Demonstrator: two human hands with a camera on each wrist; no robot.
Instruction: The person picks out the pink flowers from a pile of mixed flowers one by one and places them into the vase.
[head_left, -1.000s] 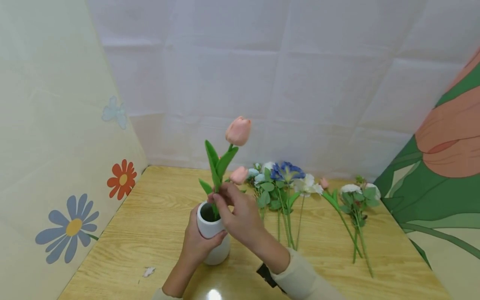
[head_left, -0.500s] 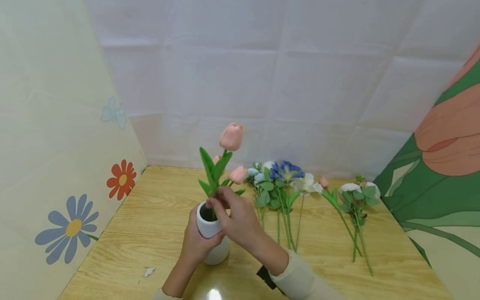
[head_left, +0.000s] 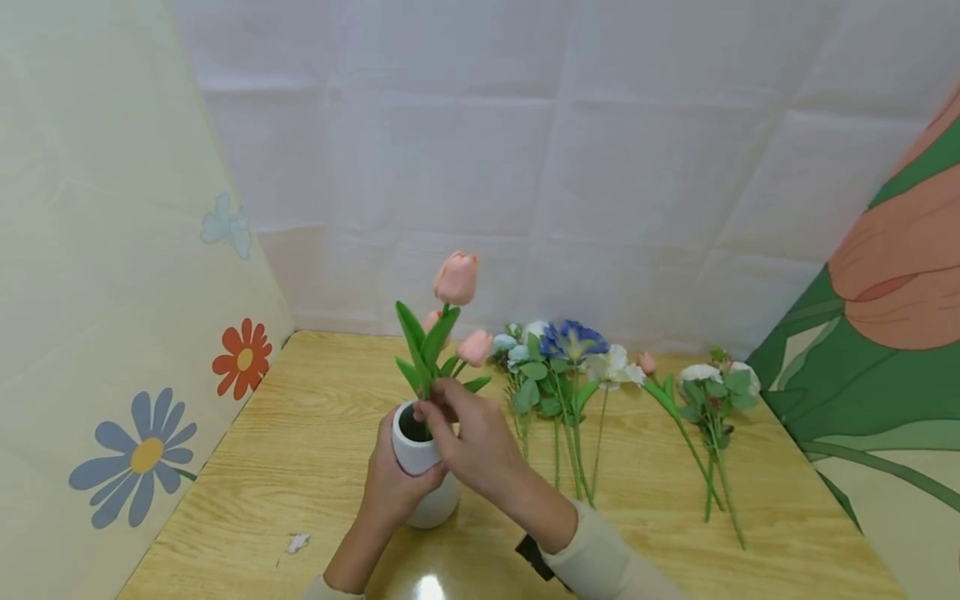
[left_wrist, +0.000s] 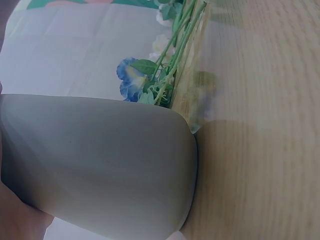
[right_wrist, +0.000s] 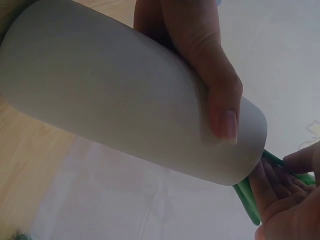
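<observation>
A white vase [head_left: 437, 502] stands on the wooden table, gripped round its neck by my left hand [head_left: 393, 482]. In the right wrist view the left thumb lies along the vase wall [right_wrist: 115, 90]. At the vase mouth my right hand [head_left: 480, 437] pinches the green stem of a pink tulip [head_left: 455, 278] between thumb and fingers. Two lower pink blooms, a right tulip [head_left: 475, 347] and a partly covered tulip [head_left: 432, 323], show beside its leaves. The stems' lower ends are hidden inside the vase. Pale vase wall [left_wrist: 95, 160] fills much of the left wrist view.
On the table's right half lie a blue flower [head_left: 573, 342], a white flower [head_left: 613, 367], a loose pink tulip [head_left: 647, 363] and a white-flowered spray [head_left: 705, 377]. A paper scrap [head_left: 297, 543] lies front left. Cloth walls [head_left: 525, 167] stand behind and at both sides.
The tall pink tulip has moved down and a little left, with my right hand shifting slightly left. More of the bloom behind it shows. My left hand stays on the vase.
</observation>
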